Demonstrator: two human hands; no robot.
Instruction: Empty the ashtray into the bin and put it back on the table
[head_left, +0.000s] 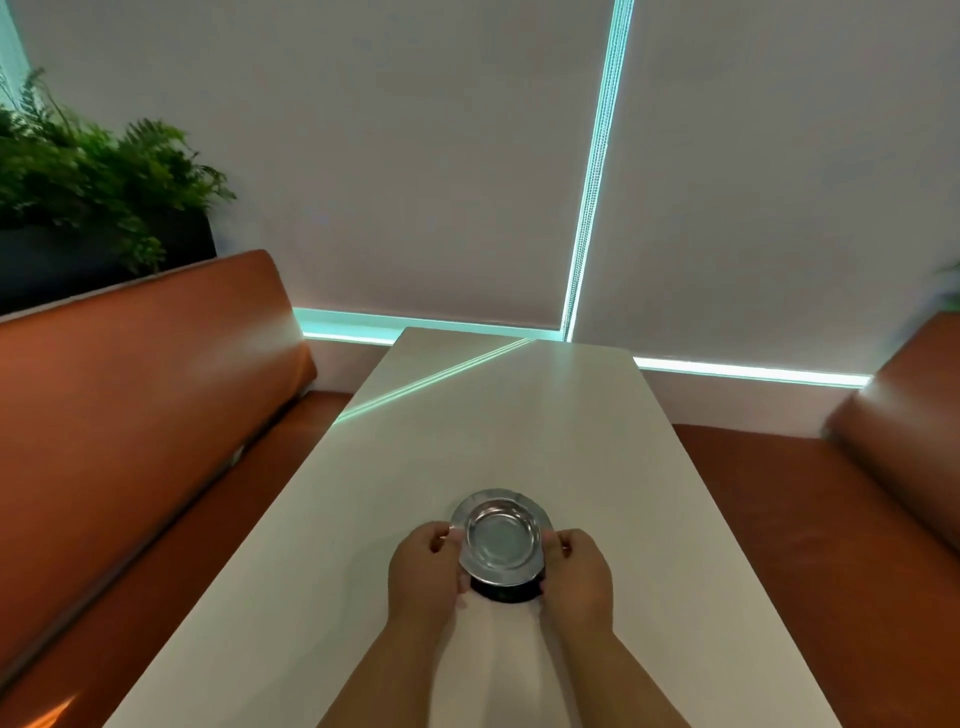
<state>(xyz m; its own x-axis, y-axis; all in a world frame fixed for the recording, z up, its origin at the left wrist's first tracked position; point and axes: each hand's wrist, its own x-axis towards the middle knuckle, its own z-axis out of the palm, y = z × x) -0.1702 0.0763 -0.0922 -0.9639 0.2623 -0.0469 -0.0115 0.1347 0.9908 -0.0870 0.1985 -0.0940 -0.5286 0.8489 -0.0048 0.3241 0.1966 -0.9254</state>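
A round silver metal ashtray with a black base sits on the white table, near the table's front half. Its shiny bowl looks empty. My left hand grips its left rim and side. My right hand grips its right rim and side. Both sets of fingers curl around the ashtray, which appears to rest on or just above the tabletop. No bin is in view.
Orange-brown bench seats flank the table: one on the left, one on the right. A dark planter with green ferns stands behind the left bench. White roller blinds cover the window beyond the table's far edge.
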